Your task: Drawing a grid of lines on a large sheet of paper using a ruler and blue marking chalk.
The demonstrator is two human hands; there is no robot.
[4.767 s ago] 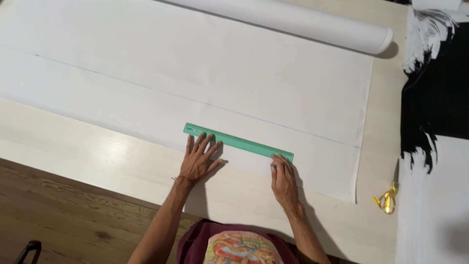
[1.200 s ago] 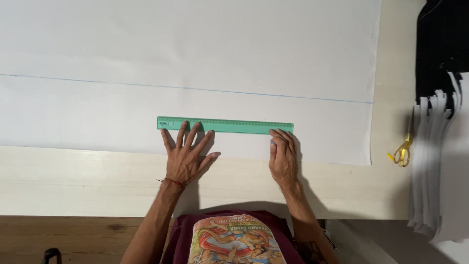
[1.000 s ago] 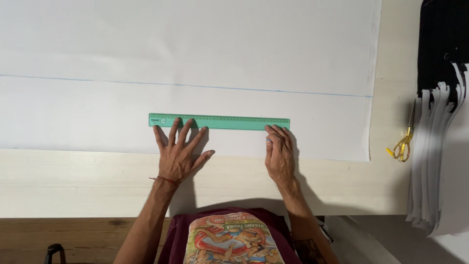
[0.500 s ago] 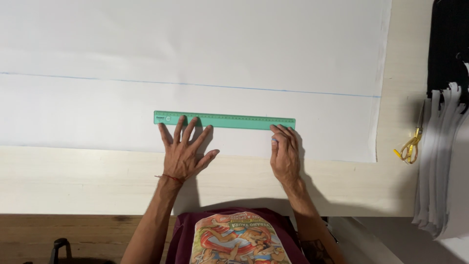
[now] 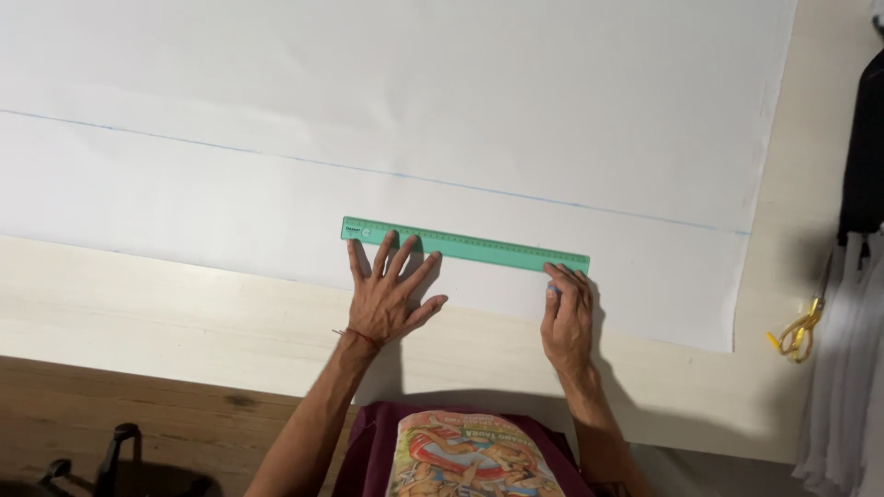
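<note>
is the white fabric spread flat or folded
Spread flat: the white fabric lies smooth across the table, its edges showing, with the green ruler flat on it.

The scene is seen from a single view, taken by a camera worn on the head and pointed almost straight down. The surface (image 5: 184, 322) is looked at from above the near edge, with the wearer's own torso caught along the bottom of the frame (so the far side lies at the top). The view is held fairly close: the left hand (image 5: 391, 294) and right hand (image 5: 568, 317) are framed just below centre, and the white sheet (image 5: 460, 110) runs past the top and left borders.
</note>
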